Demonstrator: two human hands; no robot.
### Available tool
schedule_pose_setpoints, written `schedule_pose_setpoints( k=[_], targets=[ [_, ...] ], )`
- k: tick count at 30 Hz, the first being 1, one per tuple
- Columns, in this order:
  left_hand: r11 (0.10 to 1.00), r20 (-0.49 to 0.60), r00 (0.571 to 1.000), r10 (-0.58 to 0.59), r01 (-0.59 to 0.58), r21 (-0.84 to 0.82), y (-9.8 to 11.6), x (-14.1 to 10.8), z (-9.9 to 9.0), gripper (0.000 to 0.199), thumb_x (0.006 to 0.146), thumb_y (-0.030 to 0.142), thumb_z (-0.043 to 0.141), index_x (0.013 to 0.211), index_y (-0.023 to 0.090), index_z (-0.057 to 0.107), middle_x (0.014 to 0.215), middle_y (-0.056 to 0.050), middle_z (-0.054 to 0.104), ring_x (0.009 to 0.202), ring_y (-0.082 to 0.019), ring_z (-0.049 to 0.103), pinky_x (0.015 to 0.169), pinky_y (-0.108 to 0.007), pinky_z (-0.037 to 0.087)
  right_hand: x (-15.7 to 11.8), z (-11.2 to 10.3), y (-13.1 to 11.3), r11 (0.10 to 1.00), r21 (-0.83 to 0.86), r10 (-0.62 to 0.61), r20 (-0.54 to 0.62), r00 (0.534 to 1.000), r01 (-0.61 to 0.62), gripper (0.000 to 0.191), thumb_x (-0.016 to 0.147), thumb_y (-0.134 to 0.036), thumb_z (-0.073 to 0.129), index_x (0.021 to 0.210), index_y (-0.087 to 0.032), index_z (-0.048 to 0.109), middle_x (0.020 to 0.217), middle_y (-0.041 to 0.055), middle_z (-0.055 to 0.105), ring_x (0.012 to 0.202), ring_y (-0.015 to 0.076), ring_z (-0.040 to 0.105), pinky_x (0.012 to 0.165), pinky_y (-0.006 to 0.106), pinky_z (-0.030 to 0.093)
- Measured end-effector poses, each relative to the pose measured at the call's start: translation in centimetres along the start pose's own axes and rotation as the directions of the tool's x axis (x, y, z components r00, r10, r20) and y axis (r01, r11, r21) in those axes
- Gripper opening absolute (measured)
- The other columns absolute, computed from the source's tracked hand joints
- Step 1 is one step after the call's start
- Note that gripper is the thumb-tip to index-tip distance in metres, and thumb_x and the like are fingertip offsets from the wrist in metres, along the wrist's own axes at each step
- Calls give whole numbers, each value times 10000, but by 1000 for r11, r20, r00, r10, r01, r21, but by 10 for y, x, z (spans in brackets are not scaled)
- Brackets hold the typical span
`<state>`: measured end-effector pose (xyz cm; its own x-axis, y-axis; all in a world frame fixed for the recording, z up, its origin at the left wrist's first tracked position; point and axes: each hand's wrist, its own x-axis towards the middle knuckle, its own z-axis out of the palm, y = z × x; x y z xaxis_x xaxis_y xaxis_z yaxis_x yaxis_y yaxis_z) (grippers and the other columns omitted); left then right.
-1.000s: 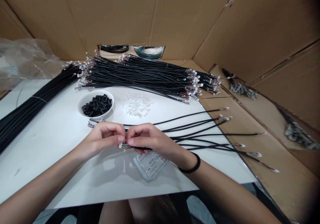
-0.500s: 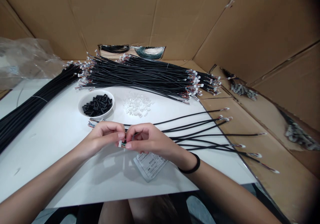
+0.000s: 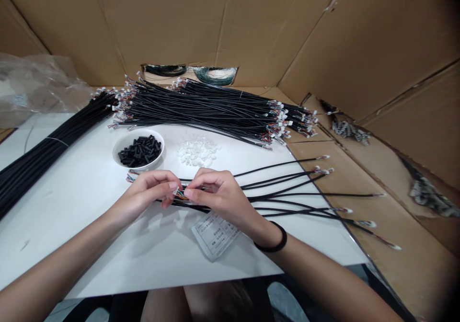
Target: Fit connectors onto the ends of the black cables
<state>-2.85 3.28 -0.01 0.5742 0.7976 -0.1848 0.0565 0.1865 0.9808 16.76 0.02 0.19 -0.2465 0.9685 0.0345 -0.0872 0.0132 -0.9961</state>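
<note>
At the edge of a white board [image 3: 72, 202], the person's left hand [image 3: 145, 195] has its thumb and forefinger pinched closed on a small white connector [image 3: 176, 191], while the right hand [image 3: 215, 195] pinches the coloured wires [image 3: 181, 195] running into it, the two sets of fingertips almost touching. That black cable [image 3: 201, 206] runs out beneath the right hand, among loose cables [image 3: 287, 196] fanning rightward. Just beyond the left hand sits a white bowl [image 3: 115, 152] of black sleeves [image 3: 139, 151], beside a pile of white connectors [image 3: 197, 152]. A printed sheet [image 3: 213, 235] lies under the right wrist's side, which wears a black band [image 3: 276, 239]. A large bundle of black cables [image 3: 201, 109] lies behind, against cardboard walls [image 3: 179, 25].
</note>
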Motion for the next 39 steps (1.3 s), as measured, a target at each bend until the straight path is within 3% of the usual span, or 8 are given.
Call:
schedule_pose_setpoints(
  k=[5,13,18,24,39],
  targets=[
    [998,58,997,-58,58,-8,0,0,2,319,854,378,609,661,128,568,538,23,503,446,-77,437,422,-192,302,0,-2,-1,997,51,63,11,998,-64,205,694,-340,790,695,-147,719,706,8,594,648,123,560,592,262,431],
    [998,95,995,29,-34,53,7,-2,8,419,886,470,584,646,142,484,549,45,444,438,-60,419,426,-189,289,0,-1,-10,959,136,243,48,969,-247,219,657,-294,794,592,-132,662,574,-19,570,560,90,462,543,240,329],
    [998,118,992,55,-58,30,6,-3,9,414,892,472,580,665,140,484,550,47,461,439,-54,415,442,-185,288,1,-2,-14,897,255,326,166,931,-360,135,631,-205,762,557,-140,670,583,-21,593,591,95,499,609,244,373],
    [997,142,989,49,-56,46,2,-6,9,386,921,445,543,697,133,509,548,40,470,448,-56,415,447,-179,280,2,-3,-10,850,281,379,260,888,-445,109,596,-209,764,560,-149,681,604,-24,580,587,84,465,590,239,336],
    [993,151,986,73,-86,82,6,-6,10,384,927,436,528,680,143,504,513,41,453,453,-70,387,450,-197,269,0,-2,-10,833,294,398,269,877,-469,83,595,-205,736,560,-152,683,592,-32,558,590,84,463,595,247,319]
  ],
)
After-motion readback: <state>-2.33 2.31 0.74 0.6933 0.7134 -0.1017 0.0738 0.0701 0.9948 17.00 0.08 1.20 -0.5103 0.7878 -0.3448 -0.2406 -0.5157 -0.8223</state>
